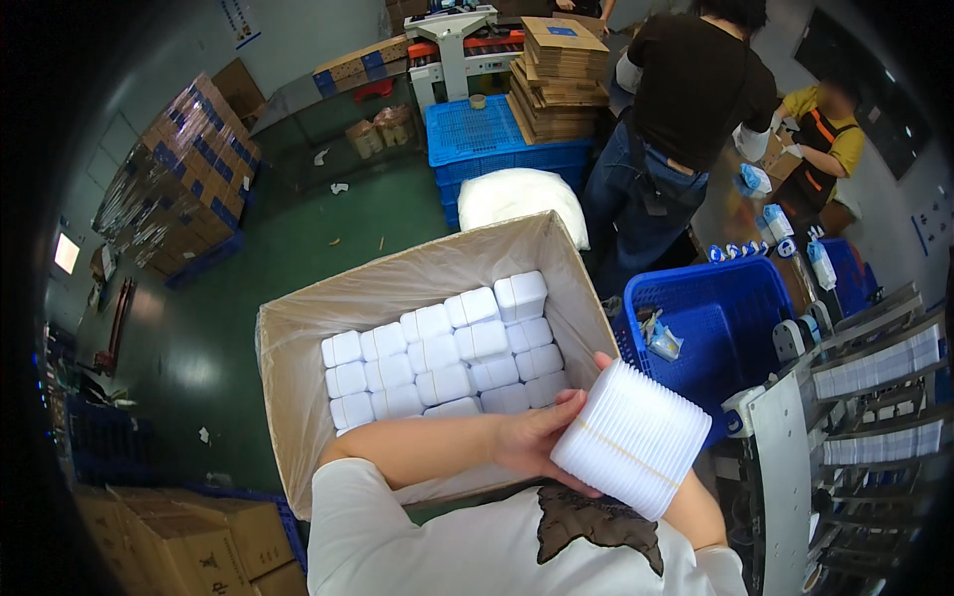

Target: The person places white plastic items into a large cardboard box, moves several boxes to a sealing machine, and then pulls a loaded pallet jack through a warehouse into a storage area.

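A banded stack of thin white plastic pieces [636, 437], ridged along its side with a yellowish rubber band round it, is held in front of my body. My left hand [537, 437] grips its left side, thumb on the near face and fingers beneath. Behind the stack my right hand [602, 361] is mostly hidden; only fingertips show at its upper corner, seemingly holding it too. To the left stands a large cardboard box [283, 387] lined with clear plastic. Inside it, similar white banded stacks [427, 356] lie in rows, partly covered by my left forearm.
Right of the box is a blue plastic basket [715, 288] with a small packet inside. A machine with metal racks [795, 447] stands at the right. Beyond are a white sack [522, 202], blue crates [482, 139], flattened cartons [561, 79] and co-workers. A wrapped pallet [184, 179] stands far left.
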Demonstrator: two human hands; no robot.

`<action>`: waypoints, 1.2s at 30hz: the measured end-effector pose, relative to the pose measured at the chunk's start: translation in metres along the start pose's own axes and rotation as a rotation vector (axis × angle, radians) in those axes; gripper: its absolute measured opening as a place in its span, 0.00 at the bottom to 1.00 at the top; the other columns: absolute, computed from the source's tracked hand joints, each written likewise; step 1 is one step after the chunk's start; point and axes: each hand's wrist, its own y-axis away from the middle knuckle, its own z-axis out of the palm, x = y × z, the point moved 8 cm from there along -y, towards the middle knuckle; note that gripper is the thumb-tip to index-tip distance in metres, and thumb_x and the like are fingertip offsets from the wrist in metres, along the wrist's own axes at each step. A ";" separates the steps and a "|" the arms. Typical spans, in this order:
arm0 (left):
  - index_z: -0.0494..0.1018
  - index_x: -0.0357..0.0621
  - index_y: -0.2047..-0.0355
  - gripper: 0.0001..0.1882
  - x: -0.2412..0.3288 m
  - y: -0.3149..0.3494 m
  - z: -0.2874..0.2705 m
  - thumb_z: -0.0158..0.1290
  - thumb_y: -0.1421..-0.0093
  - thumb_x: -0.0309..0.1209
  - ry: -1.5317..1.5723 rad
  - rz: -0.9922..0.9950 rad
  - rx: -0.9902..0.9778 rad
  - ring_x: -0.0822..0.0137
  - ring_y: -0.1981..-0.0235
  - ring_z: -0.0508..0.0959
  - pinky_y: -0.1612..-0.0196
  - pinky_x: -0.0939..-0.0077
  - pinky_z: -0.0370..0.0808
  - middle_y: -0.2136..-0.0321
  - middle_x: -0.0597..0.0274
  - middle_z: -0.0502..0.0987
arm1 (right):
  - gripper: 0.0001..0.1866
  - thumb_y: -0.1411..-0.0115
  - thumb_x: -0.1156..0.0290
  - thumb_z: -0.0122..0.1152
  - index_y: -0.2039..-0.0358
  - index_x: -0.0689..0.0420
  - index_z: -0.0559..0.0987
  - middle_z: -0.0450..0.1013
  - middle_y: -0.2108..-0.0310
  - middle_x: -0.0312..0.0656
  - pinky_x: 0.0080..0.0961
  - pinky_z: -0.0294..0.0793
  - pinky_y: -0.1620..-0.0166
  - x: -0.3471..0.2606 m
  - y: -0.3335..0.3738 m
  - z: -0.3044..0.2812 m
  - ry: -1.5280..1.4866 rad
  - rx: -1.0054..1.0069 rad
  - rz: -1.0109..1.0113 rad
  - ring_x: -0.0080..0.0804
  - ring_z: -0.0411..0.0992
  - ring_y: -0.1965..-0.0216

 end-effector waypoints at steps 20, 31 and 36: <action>0.39 0.33 0.39 0.67 0.100 0.081 -0.248 0.68 0.73 0.49 -2.082 -0.187 1.300 0.44 0.41 0.54 0.39 0.56 0.50 0.43 0.37 0.53 | 0.51 0.58 0.72 0.62 0.36 0.54 0.44 0.57 0.43 0.49 0.35 0.63 0.43 -0.147 0.237 -0.168 0.241 0.444 -0.841 0.42 0.60 0.44; 0.43 0.40 0.39 0.60 0.057 -0.149 0.145 0.66 0.66 0.49 -2.086 0.320 -0.032 0.48 0.46 0.59 0.43 0.57 0.56 0.46 0.42 0.53 | 0.55 0.66 0.61 0.66 0.36 0.47 0.47 0.54 0.51 0.56 0.40 0.52 0.41 -0.247 0.317 -0.153 1.317 0.992 -1.171 0.53 0.55 0.47; 0.41 0.39 0.38 0.59 -0.025 -0.301 0.173 0.65 0.63 0.45 -2.205 0.240 -0.244 0.43 0.48 0.60 0.44 0.58 0.58 0.50 0.39 0.55 | 0.55 0.71 0.63 0.68 0.39 0.50 0.51 0.52 0.51 0.55 0.43 0.52 0.44 -0.254 0.338 -0.102 1.587 0.984 -1.449 0.53 0.53 0.48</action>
